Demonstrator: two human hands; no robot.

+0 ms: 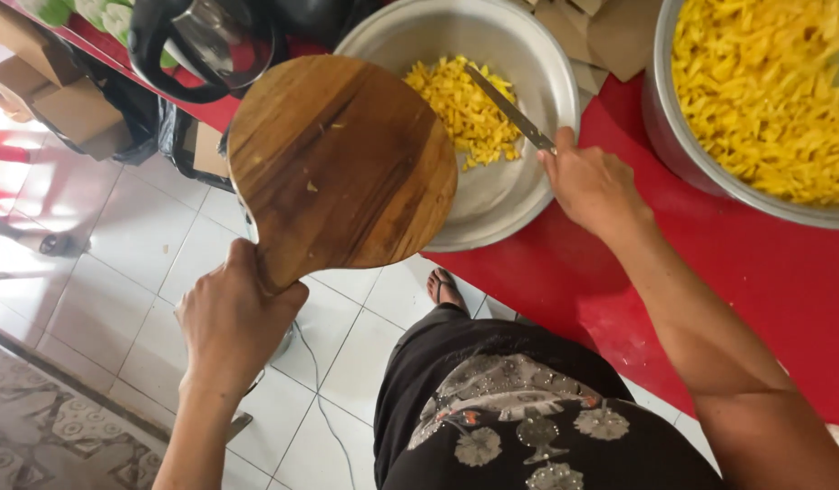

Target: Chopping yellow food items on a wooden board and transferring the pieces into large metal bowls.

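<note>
My left hand (234, 322) grips the handle of a round wooden cutting board (342, 163), held tilted over the near rim of a metal bowl (528, 68). A few yellow bits cling to the board. Inside the bowl lies a pile of yellow chopped pieces (465, 109). My right hand (587, 181) holds a knife (510, 109) whose blade reaches into the bowl and touches the pile.
A second, larger metal bowl (673, 136) full of yellow strips stands at the right on the red table (755, 263). Cardboard pieces (610, 32) lie behind the bowls. A black bag and boxes sit at upper left. White tiled floor and my foot show below.
</note>
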